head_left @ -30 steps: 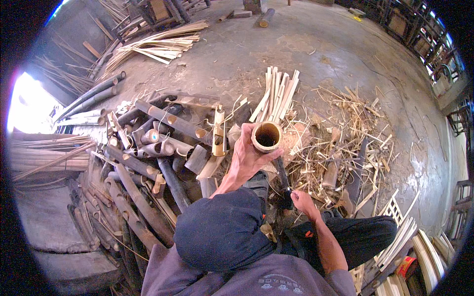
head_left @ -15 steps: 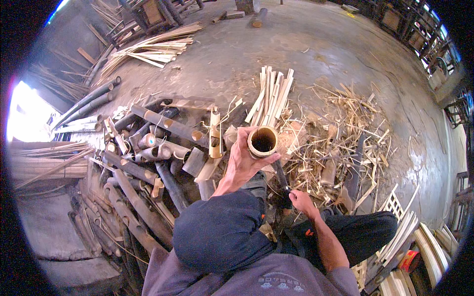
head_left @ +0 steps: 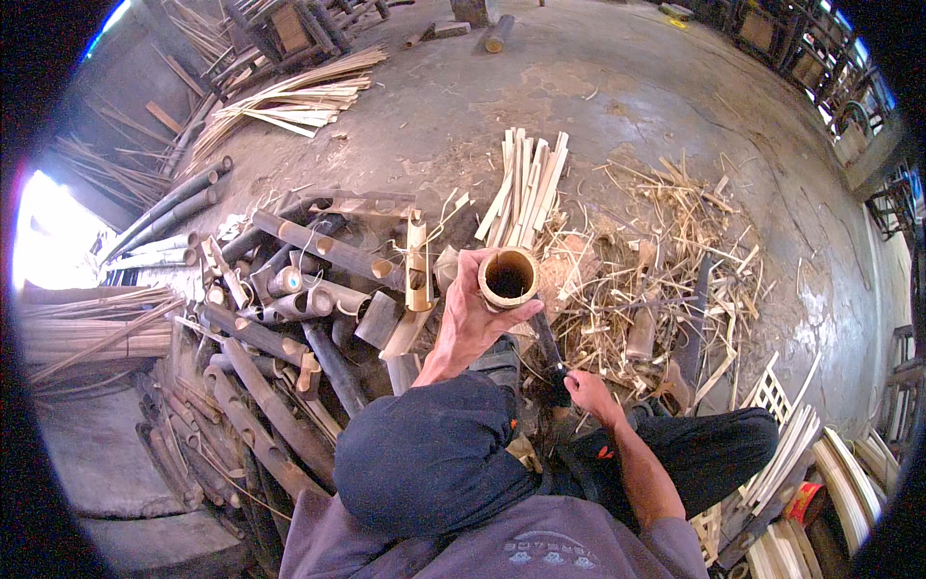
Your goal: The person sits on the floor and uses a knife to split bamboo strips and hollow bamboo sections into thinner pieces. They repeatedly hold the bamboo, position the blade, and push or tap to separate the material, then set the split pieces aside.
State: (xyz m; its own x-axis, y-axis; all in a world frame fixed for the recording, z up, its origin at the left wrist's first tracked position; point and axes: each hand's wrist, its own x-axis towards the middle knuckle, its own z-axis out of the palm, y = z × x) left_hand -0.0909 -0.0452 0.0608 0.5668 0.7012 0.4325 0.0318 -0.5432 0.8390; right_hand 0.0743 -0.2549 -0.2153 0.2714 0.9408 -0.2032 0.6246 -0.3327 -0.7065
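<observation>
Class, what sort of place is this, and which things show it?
Most likely a bamboo workshop: cut bamboo tubes lie heaped on the left, pale split strips lie bundled ahead, and thin shavings litter the floor.

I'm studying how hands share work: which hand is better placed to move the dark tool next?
Probably the right hand: it is closed at the near end of the dark tool, while the left hand is occupied, holding the bamboo tube.
</observation>
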